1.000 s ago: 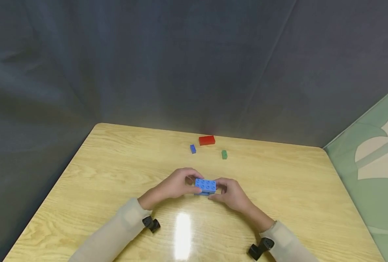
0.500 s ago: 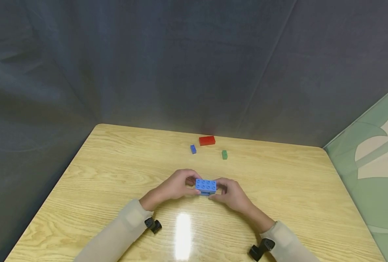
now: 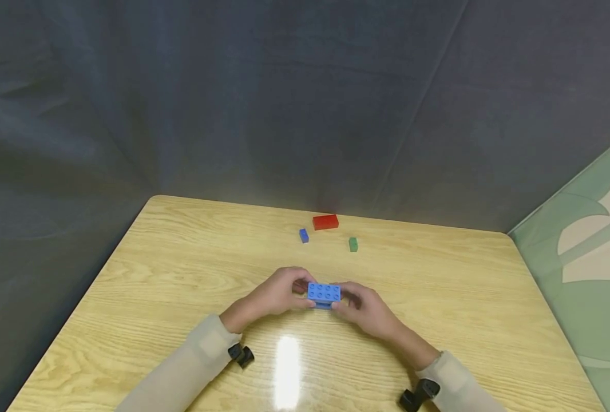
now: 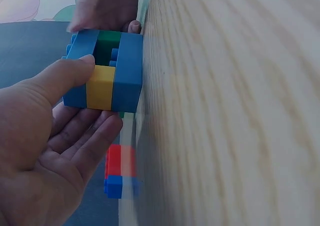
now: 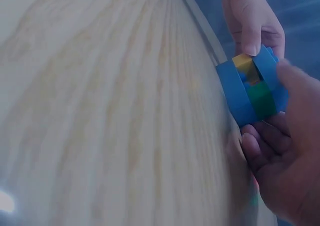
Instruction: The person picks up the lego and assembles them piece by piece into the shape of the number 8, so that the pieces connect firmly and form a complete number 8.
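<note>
Between the hands stands a small stack of toy building bricks. An upper blue brick with studs on top sits over a lower blue brick. A yellow brick separates them at the left end and a green brick at the right, with a gap in the middle. My left hand grips the left end, its thumb on the near side and fingers on the far side. My right hand holds the right end between thumb and fingers; some fingertips are hidden.
Farther back on the wooden table lie a red brick, a small blue brick and a small green brick. A dark curtain hangs behind the table's far edge. A patterned panel stands at the right.
My right hand has shifted slightly, its thumb moving right and up toward the upper blue brick. The left hand has edged slightly right. The stack has hardly moved.
</note>
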A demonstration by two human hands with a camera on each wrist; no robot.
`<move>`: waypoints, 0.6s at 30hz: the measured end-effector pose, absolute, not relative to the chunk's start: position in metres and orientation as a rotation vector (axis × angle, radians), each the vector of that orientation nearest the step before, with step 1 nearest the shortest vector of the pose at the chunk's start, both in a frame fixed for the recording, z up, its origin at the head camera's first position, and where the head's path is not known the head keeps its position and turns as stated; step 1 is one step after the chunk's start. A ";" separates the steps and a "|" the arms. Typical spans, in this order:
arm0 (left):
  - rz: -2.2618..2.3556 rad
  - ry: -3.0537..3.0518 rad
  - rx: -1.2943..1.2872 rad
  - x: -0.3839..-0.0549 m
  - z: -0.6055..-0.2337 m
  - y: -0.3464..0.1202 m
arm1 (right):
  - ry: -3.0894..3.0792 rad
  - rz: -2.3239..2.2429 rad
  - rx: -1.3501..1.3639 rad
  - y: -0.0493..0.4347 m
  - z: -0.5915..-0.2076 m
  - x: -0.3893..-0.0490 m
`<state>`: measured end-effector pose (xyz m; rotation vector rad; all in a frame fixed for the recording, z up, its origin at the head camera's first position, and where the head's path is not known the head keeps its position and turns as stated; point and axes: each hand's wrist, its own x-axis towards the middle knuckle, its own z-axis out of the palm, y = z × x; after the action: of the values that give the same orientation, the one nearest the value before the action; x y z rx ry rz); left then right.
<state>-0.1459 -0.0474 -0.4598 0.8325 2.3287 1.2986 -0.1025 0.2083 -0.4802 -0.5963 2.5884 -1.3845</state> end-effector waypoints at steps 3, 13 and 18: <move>1.297 2.327 0.832 -0.146 -0.459 -0.048 | 2.555 -1.423 -0.613 0.212 -0.476 -0.102; 1.277 2.340 0.830 -0.145 -0.461 -0.047 | 2.666 -1.429 -0.576 0.228 -0.461 -0.119; 1.280 2.352 0.819 -0.145 -0.462 -0.047 | 2.667 -1.472 -0.509 0.236 -0.456 -0.132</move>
<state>-0.1446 -0.0469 -0.4620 0.8190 2.3520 1.2798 -0.1323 0.2363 -0.4556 -0.5092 2.6671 -1.4720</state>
